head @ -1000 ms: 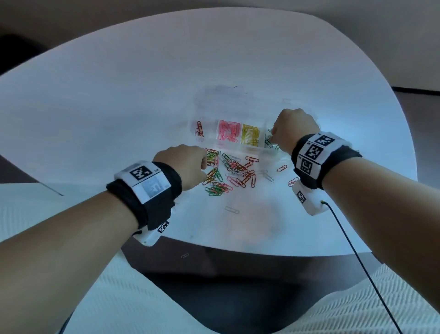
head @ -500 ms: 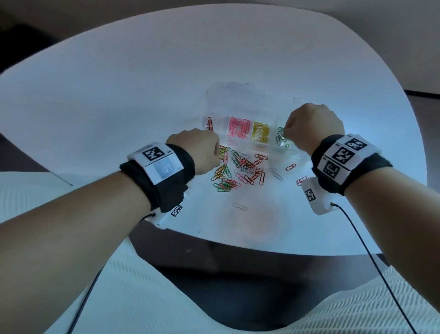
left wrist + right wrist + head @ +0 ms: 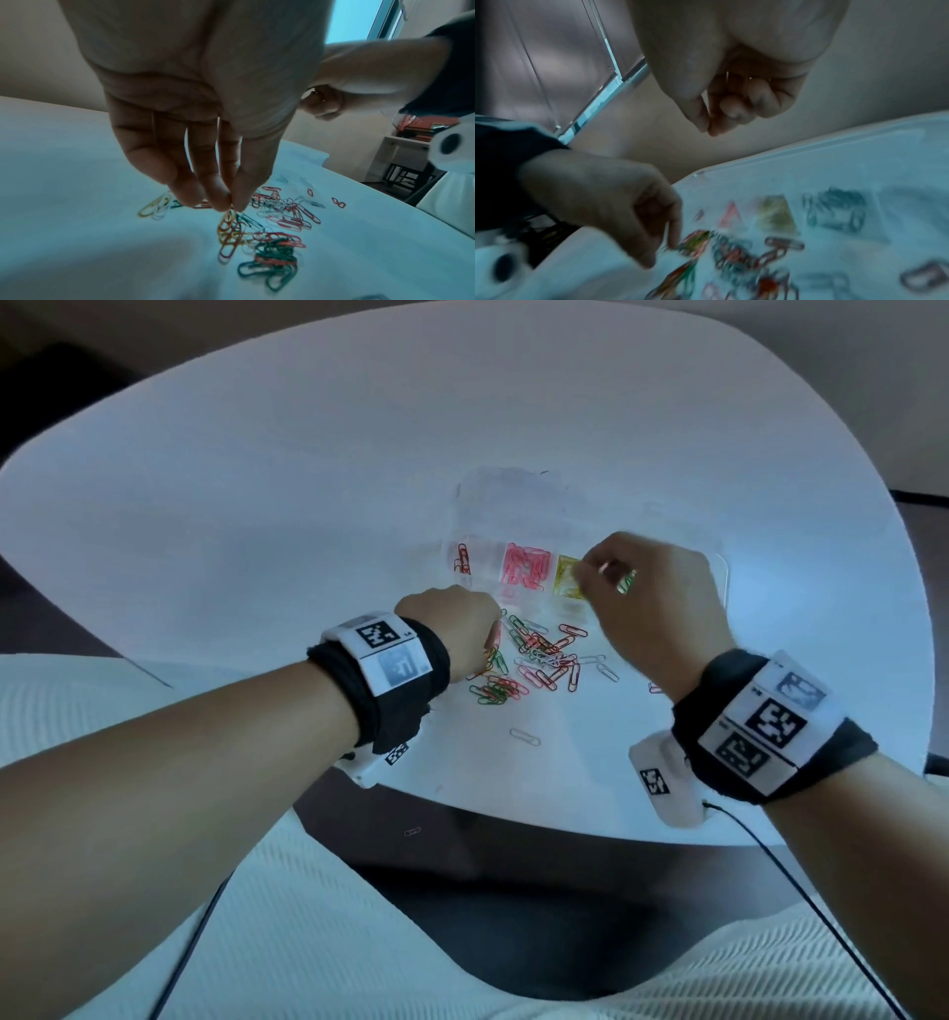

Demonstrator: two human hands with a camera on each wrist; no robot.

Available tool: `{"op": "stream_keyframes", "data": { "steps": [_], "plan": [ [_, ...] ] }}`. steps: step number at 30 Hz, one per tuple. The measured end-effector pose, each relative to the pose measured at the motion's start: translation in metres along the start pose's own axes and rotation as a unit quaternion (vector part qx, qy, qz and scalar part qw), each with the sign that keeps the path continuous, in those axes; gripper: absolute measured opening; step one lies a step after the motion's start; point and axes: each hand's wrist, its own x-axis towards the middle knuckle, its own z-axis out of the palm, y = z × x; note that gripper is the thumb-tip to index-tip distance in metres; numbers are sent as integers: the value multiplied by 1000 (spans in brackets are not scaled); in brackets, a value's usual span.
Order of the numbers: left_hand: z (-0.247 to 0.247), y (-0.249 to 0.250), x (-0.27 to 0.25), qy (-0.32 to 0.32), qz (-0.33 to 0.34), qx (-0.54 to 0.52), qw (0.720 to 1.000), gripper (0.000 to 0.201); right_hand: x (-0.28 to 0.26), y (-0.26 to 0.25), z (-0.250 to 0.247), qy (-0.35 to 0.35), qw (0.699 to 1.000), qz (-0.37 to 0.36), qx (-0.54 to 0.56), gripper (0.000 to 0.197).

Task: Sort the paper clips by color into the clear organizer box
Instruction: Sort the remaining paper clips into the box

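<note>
The left hand (image 3: 205,121) pinches an orange paper clip (image 3: 227,220) above the mixed pile (image 3: 529,660). The right hand (image 3: 652,598), fingers curled and thumb meeting fingertip, holds nothing visible over the clear organizer box (image 3: 719,567).

Black wristbands (image 3: 395,690), white tags (black square codes), ring (image 3: 316,92)

a white rounded desk (image 3: 308,480), a window (image 3: 359,18), and a small shelf of books (image 3: 416,132) beyond.
</note>
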Motion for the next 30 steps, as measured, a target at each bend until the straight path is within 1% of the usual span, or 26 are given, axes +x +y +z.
{"op": "stream_keyframes", "data": {
  "steps": [2,4,5,7,11,13,16,21,24,26,29,30],
  "plan": [
    [6,2,2,2,10,21,1000,16,-19,4,12,-72,997,-3,-13,15],
    [11,3,5,8,20,39,999,15,-36,16,28,-154,986,4,-62,15],
    [14,3,6,10,24,43,999,15,-43,22,36,-180,980,4,-84,15],
    [19,3,9,11,33,42,999,16,-52,31,48,-200,974,8,-101,12],
    [24,1,11,9,35,19,999,18,-53,31,62,-186,978,21,-90,8],
    [23,0,12,7,35,5,999,17,-50,31,64,-156,985,27,-74,6],
    [21,-1,12,-1,34,-18,999,20,-42,34,62,-103,992,54,-41,12],
    [17,-1,10,4,37,-19,999,27,-37,43,60,-106,989,83,-53,12],
    [11,0,11,11,40,-6,999,20,-36,48,58,-115,986,99,-68,13],
    [7,0,11,19,24,-26,999,7,-36,50,58,-120,984,115,-66,14],
    [3,0,12,23,-15,-71,997,25,-35,52,57,-114,982,139,-56,15],
    [2,-1,12,24,-22,-85,996,28,-34,52,56,-112,981,146,-54,16]
  ]
}}
